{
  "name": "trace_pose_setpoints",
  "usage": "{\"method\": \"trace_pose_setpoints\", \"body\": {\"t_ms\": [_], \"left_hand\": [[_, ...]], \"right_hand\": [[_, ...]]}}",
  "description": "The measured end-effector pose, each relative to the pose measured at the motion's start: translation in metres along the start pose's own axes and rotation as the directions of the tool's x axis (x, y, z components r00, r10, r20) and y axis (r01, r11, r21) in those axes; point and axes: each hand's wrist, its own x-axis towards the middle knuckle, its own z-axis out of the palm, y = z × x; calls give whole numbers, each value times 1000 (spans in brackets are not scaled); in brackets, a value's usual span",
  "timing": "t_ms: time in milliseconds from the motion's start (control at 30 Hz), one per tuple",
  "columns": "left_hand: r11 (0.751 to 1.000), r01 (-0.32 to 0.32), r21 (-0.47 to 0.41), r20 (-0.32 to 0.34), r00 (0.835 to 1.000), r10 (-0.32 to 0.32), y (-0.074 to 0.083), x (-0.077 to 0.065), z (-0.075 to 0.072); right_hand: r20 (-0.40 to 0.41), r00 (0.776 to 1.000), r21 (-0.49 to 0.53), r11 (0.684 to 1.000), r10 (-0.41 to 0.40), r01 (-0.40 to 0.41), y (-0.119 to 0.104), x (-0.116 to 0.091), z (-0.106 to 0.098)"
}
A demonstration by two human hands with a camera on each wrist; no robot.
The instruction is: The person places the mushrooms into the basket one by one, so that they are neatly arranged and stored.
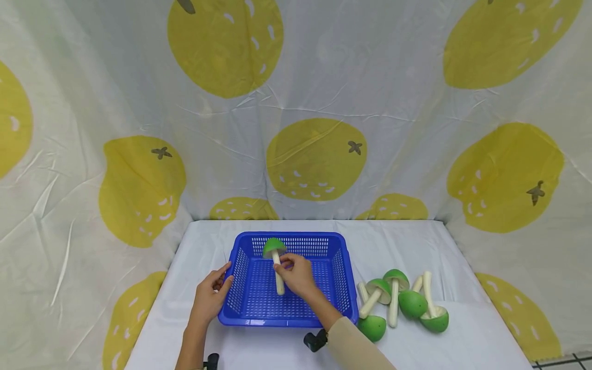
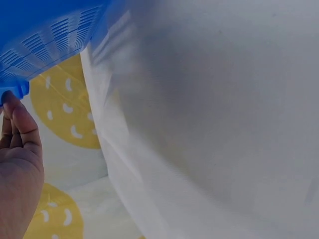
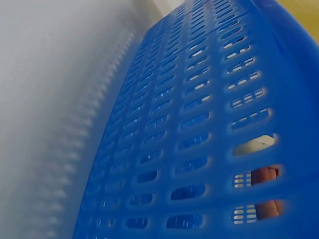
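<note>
My right hand (image 1: 298, 275) pinches the pale stem of a green-capped toy mushroom (image 1: 275, 248) over the blue plastic basket (image 1: 287, 322). The mushroom's cap points away, toward the basket's back wall. Through the slots of the basket wall (image 3: 164, 119) in the right wrist view, parts of the fingers and stem show. At the basket's left side is my left hand (image 1: 209, 295), thumb and forefinger apart, their tips touching the rim. In the left wrist view, fingers (image 2: 25, 124) of that hand lie at the basket's rim corner (image 2: 17, 91).
Right of the basket, several more toy mushrooms (image 1: 413, 304) lie in a loose cluster, one cap close against the basket's front right corner. A white cloth (image 1: 259, 349) covers the table. Behind and at the sides hangs a lemon-print curtain (image 1: 319, 159).
</note>
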Motion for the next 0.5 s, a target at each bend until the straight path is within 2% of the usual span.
{"method": "trace_pose_setpoints", "body": {"t_ms": [333, 500], "left_hand": [[1000, 14, -17, 7, 1000, -14, 1, -1, 0], [1000, 20, -6, 4, 1000, -20, 1, -1, 1]], "right_hand": [[33, 999, -9, 1000, 26, -25, 0, -2, 8], [61, 997, 31, 998, 50, -52, -1, -2, 10]]}}
